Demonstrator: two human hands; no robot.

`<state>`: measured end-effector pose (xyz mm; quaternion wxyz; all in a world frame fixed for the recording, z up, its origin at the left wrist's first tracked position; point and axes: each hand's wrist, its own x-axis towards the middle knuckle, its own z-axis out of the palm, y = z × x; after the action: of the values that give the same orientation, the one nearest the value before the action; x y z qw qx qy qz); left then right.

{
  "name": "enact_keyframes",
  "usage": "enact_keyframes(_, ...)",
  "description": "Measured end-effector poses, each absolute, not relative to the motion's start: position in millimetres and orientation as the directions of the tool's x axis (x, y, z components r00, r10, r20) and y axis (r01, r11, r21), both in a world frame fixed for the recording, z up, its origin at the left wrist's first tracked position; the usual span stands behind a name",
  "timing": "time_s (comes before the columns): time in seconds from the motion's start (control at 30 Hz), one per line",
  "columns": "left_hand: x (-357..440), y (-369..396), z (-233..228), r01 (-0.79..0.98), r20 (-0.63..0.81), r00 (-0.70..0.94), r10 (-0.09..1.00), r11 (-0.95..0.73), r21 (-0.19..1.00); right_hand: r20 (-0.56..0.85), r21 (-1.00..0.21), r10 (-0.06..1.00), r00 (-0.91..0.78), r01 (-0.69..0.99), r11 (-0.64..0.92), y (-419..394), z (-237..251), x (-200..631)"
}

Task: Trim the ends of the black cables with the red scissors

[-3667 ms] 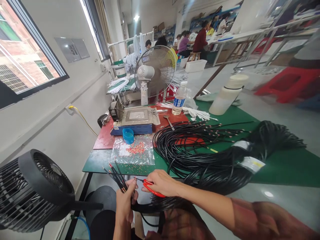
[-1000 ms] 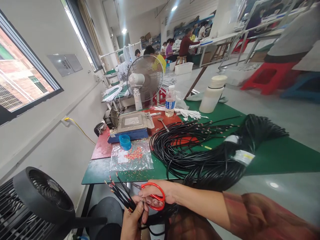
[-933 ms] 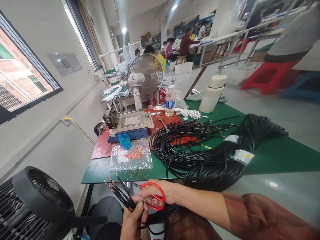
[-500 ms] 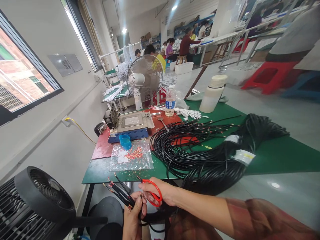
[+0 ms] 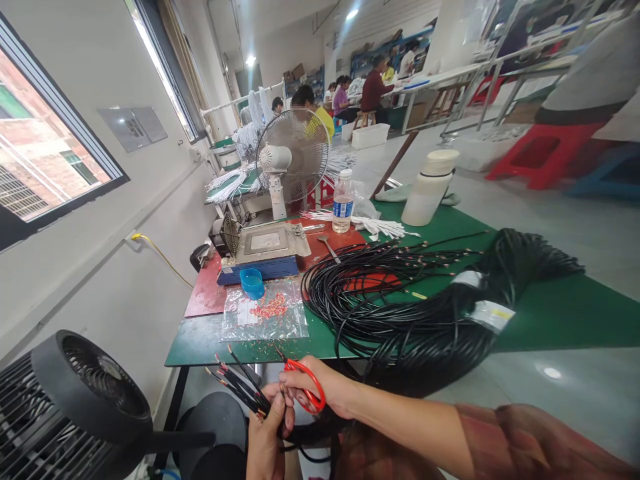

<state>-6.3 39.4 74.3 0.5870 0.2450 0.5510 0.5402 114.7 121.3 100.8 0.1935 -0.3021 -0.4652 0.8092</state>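
Observation:
My left hand (image 5: 270,423) is closed around a bunch of black cables (image 5: 245,390), whose stripped ends with coloured wires fan out up and to the left. Red-handled scissors (image 5: 313,387) are in my right hand (image 5: 323,387), blades pointing up and left. The fingers of both hands meet beside the cables; what lies between those fingertips is too small to make out. Beyond the hands, a plastic bag (image 5: 233,327) lies flat at the table's near edge with red and yellow wire scraps (image 5: 270,307) on it.
A large bundle of black cables (image 5: 425,327) covers the right of the green table (image 5: 550,320). Behind the bag stand a blue cup (image 5: 251,285) and a flat heating device (image 5: 265,250). A bottle (image 5: 343,203) and jug (image 5: 430,190) stand farther back. A black fan (image 5: 95,380) is at left.
The view has shifted very slightly. Both hands keep nearly the same pose, still holding the cables and the scissors.

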Motion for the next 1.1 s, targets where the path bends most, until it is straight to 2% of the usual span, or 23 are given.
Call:
enact_keyframes(0.37, -4.5, 41.0, 73.8, -0.394, -0.378, -0.235, 0.895, 0.268, 0.879, -0.268, -0.878, 0.659, -0.703, -0.104, -0.467, 116.3, 87.4, 113.4)
enact_keyframes(0.5, -5.2, 43.1, 74.7, -0.383, -0.389, -0.274, 0.879, 0.272, 0.883, -0.152, -0.968, 0.748, -0.646, -0.054, -0.244, 117.9, 91.8, 117.3)
enact_keyframes(0.6, -5.7, 42.5, 74.8, -0.401, -0.412, -0.299, 0.861, 0.278, 0.873, -0.081, -0.993, 0.768, -0.636, -0.014, -0.116, 118.1, 93.4, 118.3)
enact_keyframes(0.8, -4.1, 41.1, 76.1, -0.396, -0.406, -0.289, 0.867, 0.278, 0.875, -0.203, -0.946, 0.697, -0.688, -0.047, -0.322, 118.3, 97.2, 112.9)
enact_keyframes(1.1, -4.8, 40.9, 76.5, -0.386, -0.41, -0.281, 0.868, 0.288, 0.876, -0.239, -0.943, 0.699, -0.674, -0.012, -0.333, 118.7, 90.0, 113.0)
